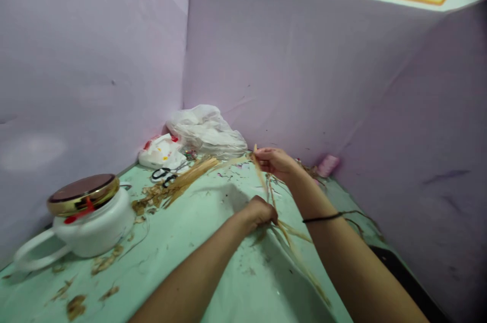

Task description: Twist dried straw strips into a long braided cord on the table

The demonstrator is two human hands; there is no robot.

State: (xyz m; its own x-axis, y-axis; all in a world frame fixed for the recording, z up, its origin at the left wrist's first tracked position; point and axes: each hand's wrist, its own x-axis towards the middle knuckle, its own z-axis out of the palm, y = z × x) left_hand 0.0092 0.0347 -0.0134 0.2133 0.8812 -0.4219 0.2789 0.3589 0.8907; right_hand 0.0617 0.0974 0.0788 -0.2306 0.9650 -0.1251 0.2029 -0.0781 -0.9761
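Note:
My left hand is closed around several long pale straw strands, low over the green tabletop. Their loose ends trail out toward the lower right. Farther off, my right hand pinches a strand between thumb and fingers, and a piece of it sticks up past the fingertips. Between the two hands a few strands run taut. A bundle of dry straw lies to the left of my hands, its dark leafy ends toward me. Black-handled scissors rest against that bundle.
A white mug with a gold-rimmed lid stands at left. White plastic bags and a white-and-red packet lie in the back corner. A pink spool is at back right. Dry scraps litter the green table; lilac walls surround it.

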